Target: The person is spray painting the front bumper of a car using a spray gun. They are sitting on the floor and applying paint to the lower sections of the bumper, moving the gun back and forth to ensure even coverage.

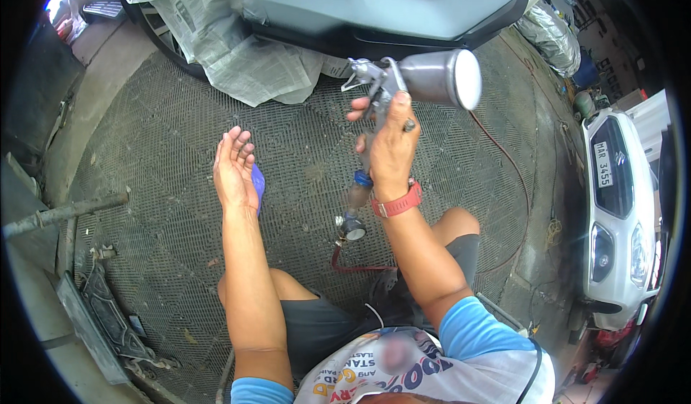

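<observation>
Spray gun (423,77) gripped in right hand (393,148); purple item (258,181) partly hidden by left hand (235,166). Far left, wheel (152,31) partly covered by newspaper (252,62).

Car bumper (338,8) ahead, newspaper sheets (248,65) over its left part. Spray gun (421,78) in right hand (394,145), before the bumper; left hand (233,170) to the gun's left, above floor matting (302,137). Hose (356,268) on the matting, looping right; parked car (601,209) at far right.

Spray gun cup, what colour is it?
The cup is silver-grey, its round end white; best seen in the head view.
</observation>
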A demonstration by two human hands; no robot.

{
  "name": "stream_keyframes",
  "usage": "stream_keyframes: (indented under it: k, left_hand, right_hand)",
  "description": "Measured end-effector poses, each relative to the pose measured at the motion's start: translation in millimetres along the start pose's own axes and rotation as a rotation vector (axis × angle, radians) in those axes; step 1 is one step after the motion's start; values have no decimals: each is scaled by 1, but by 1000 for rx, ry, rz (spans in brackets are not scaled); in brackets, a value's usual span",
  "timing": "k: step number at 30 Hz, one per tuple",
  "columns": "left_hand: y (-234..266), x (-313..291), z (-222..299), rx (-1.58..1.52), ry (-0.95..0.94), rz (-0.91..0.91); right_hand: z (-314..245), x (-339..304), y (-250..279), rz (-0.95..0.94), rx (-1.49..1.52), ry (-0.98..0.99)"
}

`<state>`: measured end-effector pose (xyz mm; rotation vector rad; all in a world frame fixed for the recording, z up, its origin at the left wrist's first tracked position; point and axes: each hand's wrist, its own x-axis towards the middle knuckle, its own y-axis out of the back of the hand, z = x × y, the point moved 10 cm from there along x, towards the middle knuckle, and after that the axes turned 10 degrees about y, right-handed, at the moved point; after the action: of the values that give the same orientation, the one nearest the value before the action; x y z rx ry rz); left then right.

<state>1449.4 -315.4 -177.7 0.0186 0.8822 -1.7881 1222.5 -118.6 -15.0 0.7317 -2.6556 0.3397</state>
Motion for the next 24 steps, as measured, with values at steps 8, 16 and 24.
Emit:
stream_keyframes:
  k: [8,16,24]
  left_hand:
    - [-13,7,-14,23,21,-11]
    - [-27,6,-22,52,38,-17]
    - [-17,12,-22,83,28,15]
  right_hand:
    - [-5,6,19,24,31,11]
    - [0,41,46,-31,18,-126]
    - [-1,99,168,188,-90,-136]
